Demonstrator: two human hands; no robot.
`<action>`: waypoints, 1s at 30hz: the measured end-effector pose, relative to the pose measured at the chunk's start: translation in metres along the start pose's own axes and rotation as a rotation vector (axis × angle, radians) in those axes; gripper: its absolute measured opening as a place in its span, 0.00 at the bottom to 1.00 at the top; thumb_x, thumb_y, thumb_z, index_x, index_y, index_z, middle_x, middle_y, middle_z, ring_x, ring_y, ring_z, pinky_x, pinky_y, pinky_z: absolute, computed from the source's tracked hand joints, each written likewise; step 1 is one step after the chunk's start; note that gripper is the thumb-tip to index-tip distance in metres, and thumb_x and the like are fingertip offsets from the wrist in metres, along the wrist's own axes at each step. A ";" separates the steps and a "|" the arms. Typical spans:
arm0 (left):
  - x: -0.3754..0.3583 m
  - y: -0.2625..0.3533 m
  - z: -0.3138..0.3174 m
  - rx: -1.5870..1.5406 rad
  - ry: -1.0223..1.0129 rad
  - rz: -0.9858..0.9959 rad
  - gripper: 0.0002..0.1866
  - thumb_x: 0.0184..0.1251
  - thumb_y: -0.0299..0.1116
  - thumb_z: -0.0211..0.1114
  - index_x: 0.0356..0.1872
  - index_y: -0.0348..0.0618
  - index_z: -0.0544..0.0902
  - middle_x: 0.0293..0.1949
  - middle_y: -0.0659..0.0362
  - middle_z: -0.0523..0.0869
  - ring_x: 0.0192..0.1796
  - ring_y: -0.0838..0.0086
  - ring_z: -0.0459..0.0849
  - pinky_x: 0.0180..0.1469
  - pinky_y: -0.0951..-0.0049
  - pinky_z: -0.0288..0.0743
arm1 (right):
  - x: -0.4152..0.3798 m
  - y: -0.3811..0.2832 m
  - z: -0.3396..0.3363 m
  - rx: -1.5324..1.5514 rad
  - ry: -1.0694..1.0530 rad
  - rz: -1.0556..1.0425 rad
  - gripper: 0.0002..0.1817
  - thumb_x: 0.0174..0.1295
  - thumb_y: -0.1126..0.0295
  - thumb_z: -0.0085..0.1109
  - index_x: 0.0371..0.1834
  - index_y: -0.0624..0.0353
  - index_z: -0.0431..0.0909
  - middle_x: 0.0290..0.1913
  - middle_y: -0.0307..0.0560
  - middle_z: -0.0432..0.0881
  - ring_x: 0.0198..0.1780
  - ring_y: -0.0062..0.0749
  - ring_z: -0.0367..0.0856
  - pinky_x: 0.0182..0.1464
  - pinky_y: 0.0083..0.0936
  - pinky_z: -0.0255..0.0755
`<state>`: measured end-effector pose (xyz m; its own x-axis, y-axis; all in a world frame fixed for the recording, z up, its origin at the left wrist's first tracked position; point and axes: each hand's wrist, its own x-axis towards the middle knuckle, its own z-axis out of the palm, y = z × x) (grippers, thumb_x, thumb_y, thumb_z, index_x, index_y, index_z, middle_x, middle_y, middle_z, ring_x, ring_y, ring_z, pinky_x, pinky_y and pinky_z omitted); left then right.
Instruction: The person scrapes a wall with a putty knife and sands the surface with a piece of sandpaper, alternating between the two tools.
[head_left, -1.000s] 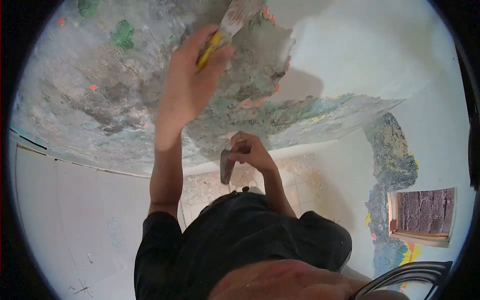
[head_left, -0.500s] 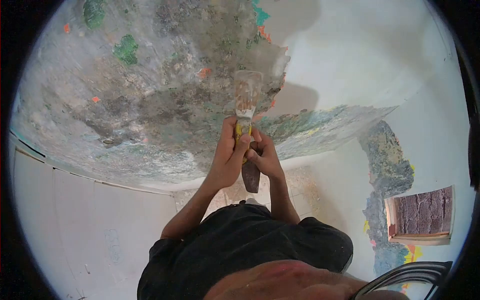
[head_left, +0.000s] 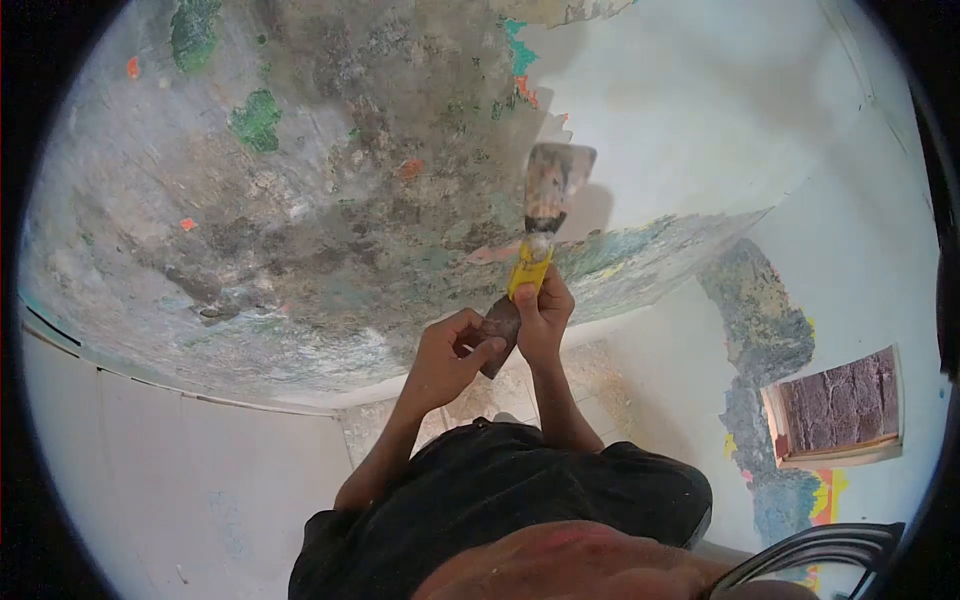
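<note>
My right hand [head_left: 543,315] is wrapped round the yellow handle of a paint scraper [head_left: 532,265], thumb along its near face. The scraper's wide, stained blade points up and away, in front of the wall. Below the handle, roughly in line with it, is a dark brown flat piece [head_left: 503,335] with a tapered lower end. My left hand [head_left: 448,355] has thumb and fingertips closed on that piece from the left; I cannot tell whether it is joined to the scraper.
Ahead rises a wall [head_left: 330,200], partly stripped to mottled grey, with white paint [head_left: 680,120] on its right. A small framed opening [head_left: 840,410] is in the right wall. Debris lies on the tiled floor [head_left: 600,385]. A pale panelled surface [head_left: 200,450] stands at left.
The yellow handle has passed from my left hand to my right. The scraper has shifted right and tilted; my left hand has dropped to the dark brown piece.
</note>
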<state>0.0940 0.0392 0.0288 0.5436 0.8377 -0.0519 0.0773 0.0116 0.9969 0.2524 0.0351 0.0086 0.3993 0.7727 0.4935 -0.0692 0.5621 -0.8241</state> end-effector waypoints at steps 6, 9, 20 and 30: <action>-0.004 -0.011 -0.011 -0.050 0.089 0.074 0.06 0.65 0.25 0.69 0.35 0.35 0.79 0.29 0.58 0.86 0.33 0.83 0.83 0.35 0.77 0.76 | 0.013 -0.008 -0.012 -0.091 -0.024 -0.040 0.20 0.73 0.56 0.55 0.49 0.66 0.74 0.37 0.49 0.84 0.27 0.22 0.78 0.30 0.18 0.73; -0.015 -0.008 -0.024 0.031 0.093 0.010 0.07 0.64 0.26 0.70 0.34 0.35 0.80 0.29 0.58 0.87 0.32 0.82 0.82 0.34 0.77 0.76 | 0.039 -0.034 -0.032 -0.162 0.060 -0.164 0.20 0.75 0.59 0.48 0.46 0.70 0.72 0.36 0.59 0.85 0.24 0.31 0.82 0.26 0.26 0.78; -0.038 -0.048 -0.046 0.107 -0.115 -0.086 0.07 0.58 0.26 0.73 0.33 0.34 0.85 0.24 0.58 0.87 0.27 0.79 0.84 0.31 0.77 0.76 | 0.180 -0.232 -0.060 -0.284 0.352 -1.207 0.17 0.70 0.71 0.54 0.48 0.82 0.70 0.40 0.76 0.83 0.35 0.58 0.88 0.31 0.36 0.87; -0.040 -0.046 -0.044 0.180 -0.186 -0.081 0.07 0.56 0.28 0.75 0.34 0.36 0.88 0.26 0.59 0.88 0.29 0.78 0.86 0.31 0.76 0.78 | 0.213 -0.275 -0.032 -0.309 0.313 -1.360 0.15 0.68 0.77 0.49 0.38 0.88 0.74 0.39 0.77 0.82 0.40 0.65 0.87 0.44 0.50 0.89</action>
<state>0.0318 0.0292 -0.0120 0.6728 0.7228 -0.1579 0.2652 -0.0364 0.9635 0.3859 0.0358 0.3313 0.1772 -0.4241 0.8881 0.7065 0.6831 0.1852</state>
